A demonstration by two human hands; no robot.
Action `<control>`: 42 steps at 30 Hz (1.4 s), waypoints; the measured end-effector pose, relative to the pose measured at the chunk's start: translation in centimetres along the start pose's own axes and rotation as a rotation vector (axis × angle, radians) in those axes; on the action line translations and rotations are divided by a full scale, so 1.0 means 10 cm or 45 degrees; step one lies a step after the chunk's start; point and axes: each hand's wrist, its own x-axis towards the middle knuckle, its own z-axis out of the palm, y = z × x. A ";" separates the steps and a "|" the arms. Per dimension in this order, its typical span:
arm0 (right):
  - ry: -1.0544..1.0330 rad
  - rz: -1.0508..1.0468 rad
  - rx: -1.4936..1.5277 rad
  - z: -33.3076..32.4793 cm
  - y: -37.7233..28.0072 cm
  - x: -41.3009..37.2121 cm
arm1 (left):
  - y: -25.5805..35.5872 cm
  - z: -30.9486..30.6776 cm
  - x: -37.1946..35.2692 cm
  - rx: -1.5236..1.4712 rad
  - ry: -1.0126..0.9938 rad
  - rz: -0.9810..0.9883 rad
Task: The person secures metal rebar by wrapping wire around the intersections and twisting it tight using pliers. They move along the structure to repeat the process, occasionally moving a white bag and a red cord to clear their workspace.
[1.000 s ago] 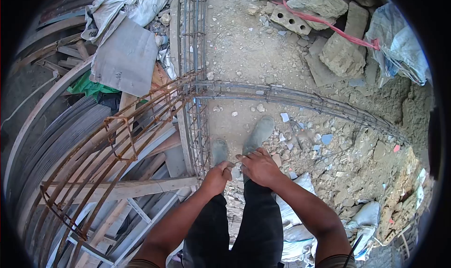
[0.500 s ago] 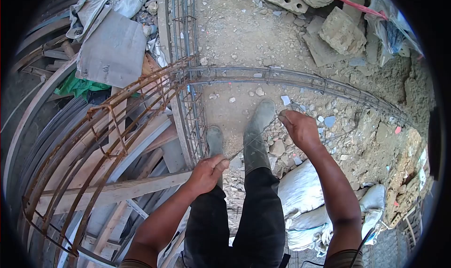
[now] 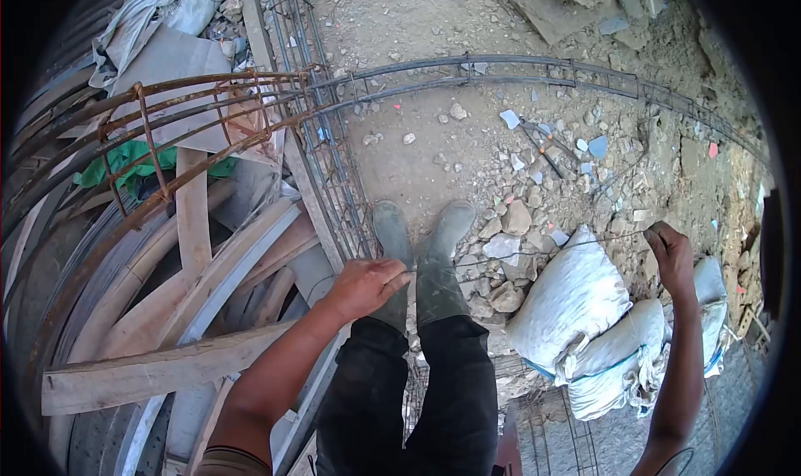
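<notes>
A thin wire (image 3: 534, 253) stretches nearly straight between my two hands, above my boots and the rubble. My left hand (image 3: 367, 287) is closed in a pinch on one end of it, just over my left boot (image 3: 392, 234). Far out to the right, my right hand (image 3: 672, 261) pinches the wire's other end, above the white sacks. On the dirt ahead lies a two-handled tool (image 3: 542, 151) that looks like pincers. A rebar cage (image 3: 517, 71) with tied stirrups runs across the ground in front of my feet.
Rusty bars (image 3: 142, 142) of a cage arch over the left side, above stacked timber planks (image 3: 167, 366). Full white sacks (image 3: 576, 301) sit at the right. Broken stones (image 3: 516, 217) and tile pieces litter the ground. A green sheet (image 3: 133, 166) lies among the wood.
My right hand has moved far out to the right and a little down, drawing the wire out long. My left hand stays near its place. My feet now stand side by side, and the view has shifted.
</notes>
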 end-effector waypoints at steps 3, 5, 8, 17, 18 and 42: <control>-0.409 0.021 -0.022 0.36 0.07 -0.48 | -0.23 -0.15 0.32 0.215 0.079 0.051; -0.884 -0.003 -0.050 0.67 -0.37 -0.98 | -0.62 -0.30 0.46 0.386 0.140 -0.082; -1.055 -0.047 0.593 0.51 -0.77 -1.29 | -0.90 -0.11 0.46 0.515 0.023 -0.098; -0.325 0.130 0.520 0.82 0.62 -1.43 | 0.02 -0.24 0.30 0.371 -0.051 -0.167; -0.161 0.237 0.620 0.71 0.80 -1.46 | 0.01 -0.28 0.21 0.380 -0.044 -0.156; 0.154 0.684 1.751 1.30 -0.78 -2.33 | 3.23 1.46 0.99 -0.671 -0.443 -0.130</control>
